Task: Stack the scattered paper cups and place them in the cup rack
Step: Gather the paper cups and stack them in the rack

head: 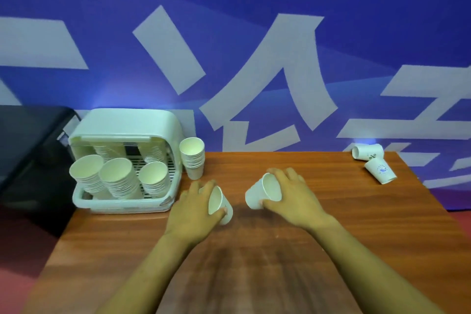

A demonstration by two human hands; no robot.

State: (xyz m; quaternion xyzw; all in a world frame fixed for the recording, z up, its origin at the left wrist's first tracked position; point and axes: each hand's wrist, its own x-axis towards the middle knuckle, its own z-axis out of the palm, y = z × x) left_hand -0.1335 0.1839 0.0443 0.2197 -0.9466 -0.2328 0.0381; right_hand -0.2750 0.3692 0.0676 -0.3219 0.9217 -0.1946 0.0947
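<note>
Table (293, 250): brown wood grain, bearing everything listed below.

Cup rack (122, 135): white, lid raised, at the table's far left corner. It holds several leaning stacks of cups (117, 178); a knock from the near arm would likely tip them.

Loose stack (192, 160): upright on the table just beside the rack's right side (not yet inside). Tall and narrow, so it could topple if brushed.

Left hand (193, 209): fingers curled round a single paper cup (219, 205), tilted, mouth facing the person.

Right hand (293, 196): gripping a second cup (262, 192) by its rim, also tilted, base pointing toward the other cup. The two cups are near each other but apart.

Risk: thin paper walls may crease under a hard squeeze, and a crooked entry could jam one cup in the other.

Two stray cups (374, 162): lying at the far right edge, touching or nearly so. A careless reach might roll them off.
</note>
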